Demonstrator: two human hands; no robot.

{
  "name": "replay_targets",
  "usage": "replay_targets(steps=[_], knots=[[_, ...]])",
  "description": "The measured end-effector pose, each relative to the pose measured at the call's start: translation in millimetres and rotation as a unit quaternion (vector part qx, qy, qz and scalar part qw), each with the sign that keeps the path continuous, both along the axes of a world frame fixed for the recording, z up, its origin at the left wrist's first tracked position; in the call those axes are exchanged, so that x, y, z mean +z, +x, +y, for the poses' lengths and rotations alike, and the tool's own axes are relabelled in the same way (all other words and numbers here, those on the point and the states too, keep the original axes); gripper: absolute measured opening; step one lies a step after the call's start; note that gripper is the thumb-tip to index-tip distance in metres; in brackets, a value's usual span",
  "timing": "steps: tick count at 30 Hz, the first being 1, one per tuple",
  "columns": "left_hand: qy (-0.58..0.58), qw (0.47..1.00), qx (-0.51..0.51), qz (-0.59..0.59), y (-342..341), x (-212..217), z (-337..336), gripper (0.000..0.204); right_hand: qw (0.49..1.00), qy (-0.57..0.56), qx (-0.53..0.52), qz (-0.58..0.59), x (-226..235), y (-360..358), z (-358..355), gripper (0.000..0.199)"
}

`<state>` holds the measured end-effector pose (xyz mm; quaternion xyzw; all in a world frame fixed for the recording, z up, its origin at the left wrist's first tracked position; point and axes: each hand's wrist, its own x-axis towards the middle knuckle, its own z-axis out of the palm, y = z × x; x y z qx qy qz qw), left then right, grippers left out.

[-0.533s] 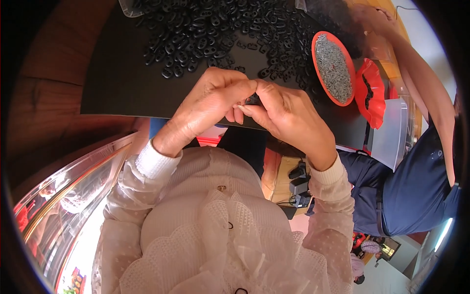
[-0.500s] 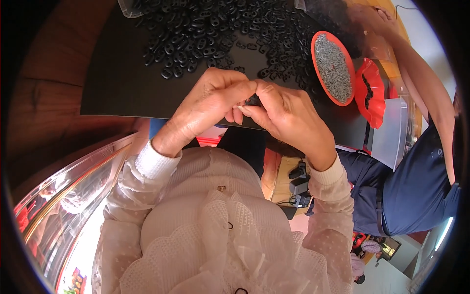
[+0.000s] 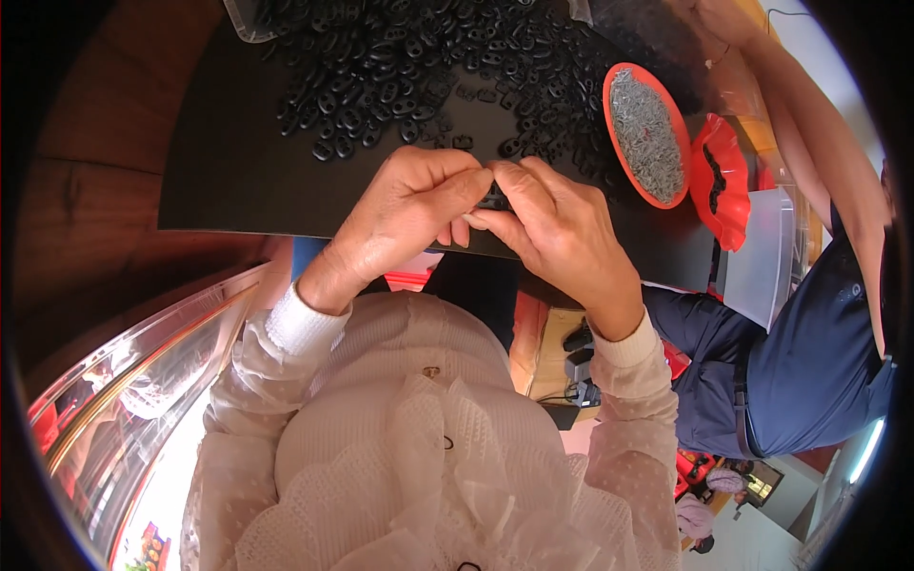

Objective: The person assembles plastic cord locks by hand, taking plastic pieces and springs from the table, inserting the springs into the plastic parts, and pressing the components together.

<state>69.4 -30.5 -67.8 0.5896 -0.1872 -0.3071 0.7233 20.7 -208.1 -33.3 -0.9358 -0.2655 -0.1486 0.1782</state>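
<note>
My left hand (image 3: 419, 202) and my right hand (image 3: 562, 221) meet over the near edge of the black table, both closed with fingertips together. Between them shows a small black plastic piece (image 3: 493, 197), mostly covered by my fingers; its exact kind I cannot make out. Just beyond my hands spreads a heap of small black plastic pieces (image 3: 381, 86), many of them oval with two holes. Smaller black parts (image 3: 538, 143) lie scattered nearer my right hand.
To the right stands a red oval dish (image 3: 682, 181) full of small grey metal pins (image 3: 645, 133). Beside it is a red wavy-rimmed bowl (image 3: 728, 205) with dark bits inside. A person in dark blue (image 3: 809, 352) is at the right. A clear container (image 3: 249, 21) sits at the far left.
Both hands have come slightly nearer to me, still pinching the black piece between them. At the far right the other person's arm has shifted a little.
</note>
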Motion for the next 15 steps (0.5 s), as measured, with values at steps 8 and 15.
replay_targets(steps=[8,15], knots=[[-0.004,0.999,0.006,-0.034,-3.3,-2.6,1.1,0.021,0.999,-0.006,0.029,0.043,7.7,4.1,-4.7,0.039],[0.041,0.996,-0.015,-0.077,-0.7,2.3,2.0,0.023,0.998,-0.05,0.026,0.04,11.8,3.5,-6.2,0.032]])
